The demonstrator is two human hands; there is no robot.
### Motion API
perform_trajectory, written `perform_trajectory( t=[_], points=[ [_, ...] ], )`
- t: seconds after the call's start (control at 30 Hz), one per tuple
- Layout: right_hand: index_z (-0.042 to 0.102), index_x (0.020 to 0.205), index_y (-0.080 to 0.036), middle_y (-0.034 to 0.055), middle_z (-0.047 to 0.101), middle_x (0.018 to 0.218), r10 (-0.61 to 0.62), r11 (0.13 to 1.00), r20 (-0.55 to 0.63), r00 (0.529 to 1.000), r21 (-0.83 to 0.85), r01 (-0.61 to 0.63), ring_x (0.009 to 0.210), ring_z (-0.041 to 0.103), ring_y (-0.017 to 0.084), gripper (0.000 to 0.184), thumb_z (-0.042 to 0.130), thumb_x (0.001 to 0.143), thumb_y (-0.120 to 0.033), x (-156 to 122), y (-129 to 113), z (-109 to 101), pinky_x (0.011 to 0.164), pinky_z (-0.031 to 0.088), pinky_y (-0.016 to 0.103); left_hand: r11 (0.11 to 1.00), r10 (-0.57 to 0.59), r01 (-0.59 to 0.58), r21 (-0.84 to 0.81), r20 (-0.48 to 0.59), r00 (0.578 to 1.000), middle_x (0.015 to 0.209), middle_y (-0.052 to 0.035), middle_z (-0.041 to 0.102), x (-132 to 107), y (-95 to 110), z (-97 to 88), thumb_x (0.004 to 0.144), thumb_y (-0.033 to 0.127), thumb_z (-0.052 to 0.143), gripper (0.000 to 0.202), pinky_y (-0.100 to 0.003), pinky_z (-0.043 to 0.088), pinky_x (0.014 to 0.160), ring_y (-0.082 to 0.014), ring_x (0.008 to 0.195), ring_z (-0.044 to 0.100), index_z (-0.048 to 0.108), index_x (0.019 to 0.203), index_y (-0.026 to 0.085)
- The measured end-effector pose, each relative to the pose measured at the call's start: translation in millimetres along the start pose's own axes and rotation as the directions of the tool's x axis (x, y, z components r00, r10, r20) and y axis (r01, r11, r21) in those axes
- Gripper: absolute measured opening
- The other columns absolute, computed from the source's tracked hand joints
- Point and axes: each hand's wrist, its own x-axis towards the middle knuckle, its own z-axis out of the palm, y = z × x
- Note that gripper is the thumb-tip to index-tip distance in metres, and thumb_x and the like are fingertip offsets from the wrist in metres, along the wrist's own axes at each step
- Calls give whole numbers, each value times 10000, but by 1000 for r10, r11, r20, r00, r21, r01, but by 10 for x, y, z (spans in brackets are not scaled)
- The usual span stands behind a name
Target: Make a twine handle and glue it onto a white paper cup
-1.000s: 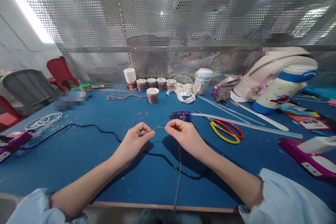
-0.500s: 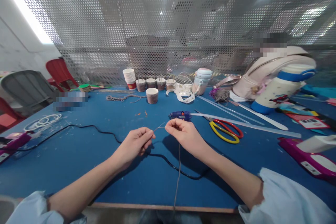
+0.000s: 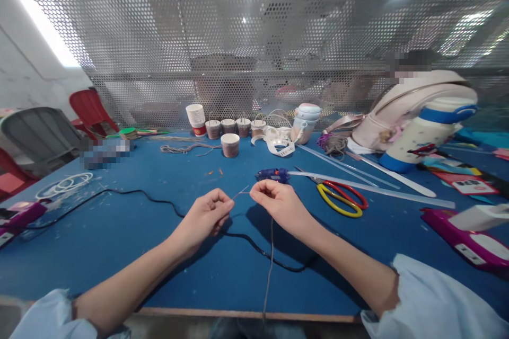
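Note:
My left hand (image 3: 207, 215) is closed in a pinch above the blue table. Out of its fingertips sticks a thin, wire-like strand (image 3: 240, 190), too fine to name for certain. Facing it, my right hand (image 3: 281, 205) pinches a grey cord (image 3: 271, 259), which hangs from beneath the palm over the table's front edge. A short stretch of cord spans the small gap between both hands. Just behind my right hand lies a blue glue gun (image 3: 273, 175) with a long clear glue stick in it. Scissors (image 3: 342, 198) with red and yellow handles lie to its right.
A paper-cup stack (image 3: 195, 119), several brown-wrapped cups (image 3: 230, 145) and a pale bottle (image 3: 306, 123) stand at the back. A black cable (image 3: 254, 246) runs under my hands. Purple power strips (image 3: 469, 241) lie at both sides. A large bottle (image 3: 427, 135) leans by a bag (image 3: 369, 127).
My left fingers have shifted very slightly on the strand. The right hand and the things on the table look the same.

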Motion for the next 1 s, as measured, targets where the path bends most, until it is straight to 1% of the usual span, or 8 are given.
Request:
perform_trajectory(
  t=[0.1,0.23,0.37,0.5,0.6,0.73,0.83,1.0],
  points=[
    [590,740,-177,-6,577,699,-8,1000,5,1000,-3,8,645,502,125,183,561,794,-349,0,2,2,637,417,263,1000,-18,18,2,3,1000,520,83,423,4,-4,5,800,474,604,318,-168,225,397,-34,411,296,492,760,179],
    [588,742,-179,-7,580,700,-4,1000,10,1000,3,4,641,501,124,183,559,798,-350,6,24,12,631,418,263,1000,-8,8,0,-20,1000,557,73,430,26,-34,7,792,467,612,317,-177,211,403,-28,410,308,531,758,162],
    [593,752,-178,-10,585,704,-1,1000,8,1000,6,1,644,508,124,180,563,799,-350,15,49,19,637,419,263,998,11,-8,59,-39,999,569,52,470,40,-39,8,813,473,578,327,-182,215,413,-35,427,330,569,786,147],
    [592,748,-178,-10,583,700,5,1000,9,1000,-1,-5,644,509,126,183,563,797,-353,10,44,18,636,416,264,995,25,-19,96,-59,998,520,74,401,24,-9,18,824,481,559,341,-184,192,413,-42,435,293,580,815,141],
    [593,746,-177,-11,581,694,7,1000,9,1000,-6,-6,638,507,125,186,563,796,-353,1,32,22,629,415,263,995,41,-34,89,-78,996,503,95,348,9,12,26,781,465,620,321,-183,171,407,-43,436,265,558,808,151],
    [594,747,-177,-9,590,696,-7,1000,14,1000,-11,8,639,509,123,183,560,804,-348,-8,24,29,626,417,259,994,71,-62,94,-97,993,491,100,336,7,22,27,765,465,636,320,-182,178,407,-47,434,268,531,758,162],
    [596,749,-176,-9,594,703,-14,1000,16,1000,-19,14,645,512,123,185,557,811,-346,-10,20,29,632,418,260,995,53,-46,87,-79,995,506,88,379,17,14,25,777,471,619,322,-183,194,415,-47,434,286,527,739,164],
    [603,768,-172,-2,599,713,-16,1000,14,1000,-24,16,656,520,129,180,556,815,-339,-2,39,26,634,425,263,992,36,-29,119,-59,998,584,46,503,56,-20,23,779,475,601,323,-195,236,430,-53,443,348,562,758,156]
  ],
)
